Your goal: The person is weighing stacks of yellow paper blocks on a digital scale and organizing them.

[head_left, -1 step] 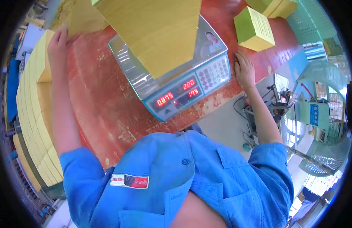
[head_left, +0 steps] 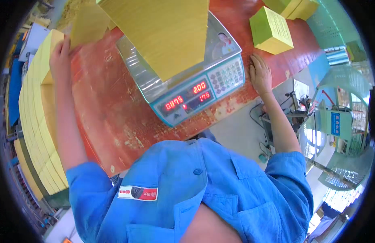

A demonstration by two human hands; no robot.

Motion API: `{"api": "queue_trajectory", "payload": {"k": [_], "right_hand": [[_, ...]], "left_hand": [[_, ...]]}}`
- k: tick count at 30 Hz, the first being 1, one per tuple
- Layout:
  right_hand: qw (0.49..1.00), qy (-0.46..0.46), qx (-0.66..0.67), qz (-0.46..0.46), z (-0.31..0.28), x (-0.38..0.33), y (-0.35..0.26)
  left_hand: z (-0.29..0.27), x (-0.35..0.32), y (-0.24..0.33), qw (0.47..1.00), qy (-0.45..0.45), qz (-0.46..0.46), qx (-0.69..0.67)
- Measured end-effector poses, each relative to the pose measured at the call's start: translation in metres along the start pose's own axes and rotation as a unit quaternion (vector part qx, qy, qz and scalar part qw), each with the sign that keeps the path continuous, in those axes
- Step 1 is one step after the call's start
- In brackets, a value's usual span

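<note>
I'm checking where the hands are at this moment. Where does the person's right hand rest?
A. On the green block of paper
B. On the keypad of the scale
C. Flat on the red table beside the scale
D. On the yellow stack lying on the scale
C: the right hand lies palm down on the red table, just right of the scale, short of the green block, touching neither.

I see matt yellow paper sheets (head_left: 163,32) stacked on a scale (head_left: 183,87) with a shiny brushed-metal pan and smooth grey plastic body. The table (head_left: 110,113) looks like worn, red-coated wood, scuffed and dusted with crumbs. My jacket (head_left: 203,190) is matt blue cloth.
</note>
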State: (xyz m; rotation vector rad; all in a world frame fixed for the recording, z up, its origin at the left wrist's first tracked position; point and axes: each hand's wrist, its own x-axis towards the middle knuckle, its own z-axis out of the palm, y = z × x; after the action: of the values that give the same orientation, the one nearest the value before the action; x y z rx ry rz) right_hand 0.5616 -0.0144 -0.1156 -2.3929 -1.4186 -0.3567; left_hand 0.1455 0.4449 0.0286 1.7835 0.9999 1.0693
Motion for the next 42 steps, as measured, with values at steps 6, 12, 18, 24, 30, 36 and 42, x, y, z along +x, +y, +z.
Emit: {"api": "queue_trajectory", "payload": {"k": [6, 12, 18, 24, 30, 36, 42], "right_hand": [[0.999, 0.019, 0.047, 0.008, -0.003, -0.014, 0.011], [0.935, 0.029, 0.349, 0.048, -0.045, -0.035, -0.032], [0.592, -0.505, 0.616, 0.124, -0.076, -0.104, -0.179], [0.398, -0.552, 0.706, 0.198, -0.022, -0.129, -0.304], [0.653, -0.399, 0.643, -0.012, -0.038, -0.105, -0.355], [0.670, -0.301, 0.665, -0.133, -0.048, -0.077, -0.385], [0.725, -0.243, 0.632, -0.125, 0.012, -0.079, -0.395]], "left_hand": [[-0.041, -0.221, 0.037, 0.957, 0.058, -0.098, 0.267], [-0.019, -0.395, 0.040, 0.971, 0.079, -0.098, 0.205], [0.025, -0.465, 0.054, 0.968, 0.071, -0.032, 0.237], [0.014, -0.491, 0.051, 0.979, 0.054, -0.022, 0.194], [-0.024, -0.468, 0.029, 0.985, 0.136, -0.073, -0.077], [-0.071, -0.404, 0.024, 0.959, 0.063, -0.099, -0.256], [-0.056, -0.381, -0.010, 0.997, 0.005, -0.040, -0.061]]}}
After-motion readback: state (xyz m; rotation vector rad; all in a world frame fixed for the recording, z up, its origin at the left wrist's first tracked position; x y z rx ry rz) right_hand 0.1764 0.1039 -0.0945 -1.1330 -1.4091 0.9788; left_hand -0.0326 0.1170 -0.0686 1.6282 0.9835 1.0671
